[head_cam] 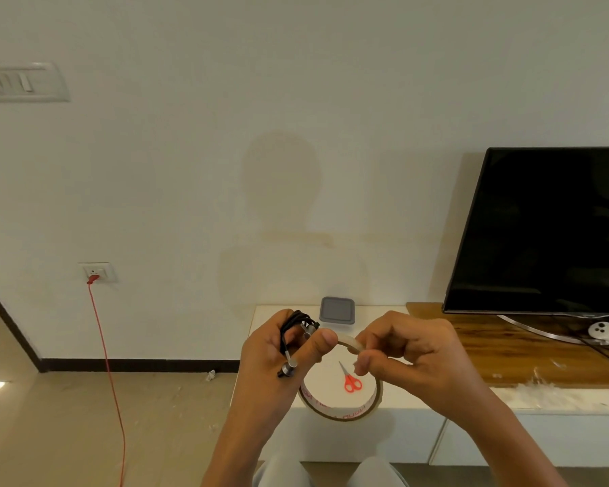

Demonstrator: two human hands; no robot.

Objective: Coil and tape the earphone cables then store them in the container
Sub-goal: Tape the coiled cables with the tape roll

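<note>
Fingers (pixel 363 365) of the right hand (pixel 412 349) pinch the tape roll (pixel 341 413) at its top edge. The left hand (pixel 271 353) grips the coiled earphone cable (pixel 292 323) and the roll together.

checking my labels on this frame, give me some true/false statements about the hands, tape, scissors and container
The left hand holds the coiled earphone cable. True.
The right hand grips the scissors. False: it pinches the tape roll; the scissors lie on the table.
The container stands open. False: its grey lid is on.
The scissors show through the tape roll's hole. True.
</note>
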